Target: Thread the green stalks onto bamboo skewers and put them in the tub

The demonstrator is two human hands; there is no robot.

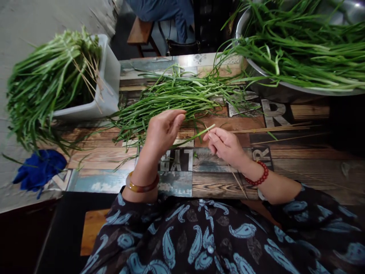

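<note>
My right hand is closed in a pinch around the pale end of a garlic chive stalk. A thin bamboo stick runs out below the same hand, slanting toward the table's near edge. My left hand is raised over the stalk's leafy end, thumb and fingertips drawn together; what they hold, if anything, is hidden. Just beyond both hands lies a loose pile of garlic chives, spread across the patterned wooden table.
At the left, a white plastic bin overflows with chives and several sticks. A large metal bowl of chives stands at the far right. More sticks lie at right. A blue glove rests near left. Beyond are a stool and a person's blue clothing.
</note>
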